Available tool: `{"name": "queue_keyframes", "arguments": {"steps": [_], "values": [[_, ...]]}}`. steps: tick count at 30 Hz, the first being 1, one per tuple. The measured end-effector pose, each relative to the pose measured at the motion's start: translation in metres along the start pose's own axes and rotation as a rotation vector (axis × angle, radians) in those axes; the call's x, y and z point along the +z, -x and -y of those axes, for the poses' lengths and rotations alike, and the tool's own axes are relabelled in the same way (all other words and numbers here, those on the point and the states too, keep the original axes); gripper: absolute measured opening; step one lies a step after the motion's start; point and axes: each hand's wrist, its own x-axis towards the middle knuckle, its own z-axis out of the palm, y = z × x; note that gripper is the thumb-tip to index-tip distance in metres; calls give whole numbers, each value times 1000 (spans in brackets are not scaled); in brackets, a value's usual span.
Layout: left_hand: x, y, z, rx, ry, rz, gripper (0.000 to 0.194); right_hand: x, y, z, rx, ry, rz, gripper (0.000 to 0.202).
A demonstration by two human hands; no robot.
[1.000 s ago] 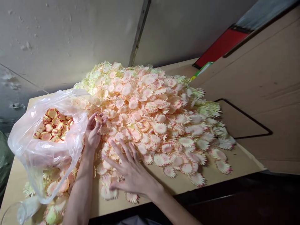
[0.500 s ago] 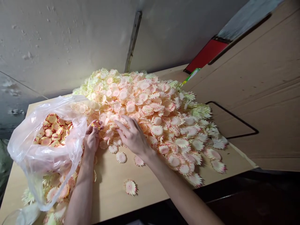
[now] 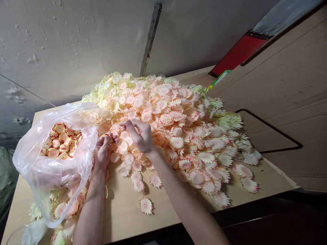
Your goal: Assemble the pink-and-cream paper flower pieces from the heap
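Note:
A big heap of pale pink and cream flower-shaped pieces [image 3: 176, 115] covers much of the wooden table [image 3: 127, 211]. My left hand [image 3: 103, 149], palm up beside the plastic bag, has its fingers closed on a small yellow and red flower piece [image 3: 110, 136]. Over the near left part of the heap is my right hand [image 3: 140, 134], its fingers curled and its thumb raised; whether it holds a piece is hidden. The translucent bag [image 3: 28, 163] lies open at the left with many yellow and red pieces [image 3: 61, 141] inside.
Several loose pieces lie near the front, one alone [image 3: 146, 206]. More pieces [image 3: 66, 228] sit below the bag, near a clear round container [image 3: 19, 236]. Cardboard [image 3: 286, 92] stands at the right, a grey wall [image 3: 89, 44] behind. A green and yellow packet [image 3: 219, 79] leans there.
My right hand has drawn its fingers in and lifted its thumb. Some loose pieces below it have shifted towards the front edge. My left hand still holds its piece. The view has moved slightly.

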Motion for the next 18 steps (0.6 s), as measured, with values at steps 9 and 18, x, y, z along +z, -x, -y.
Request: {"name": "queue_keyframes", "arguments": {"steps": [9, 18], "values": [[0, -4, 6, 47, 18, 33, 42, 20, 18, -38, 316, -474, 141, 36], [-6, -5, 10, 104, -30, -46, 31, 26, 25, -43, 330, -441, 215, 35]]}}
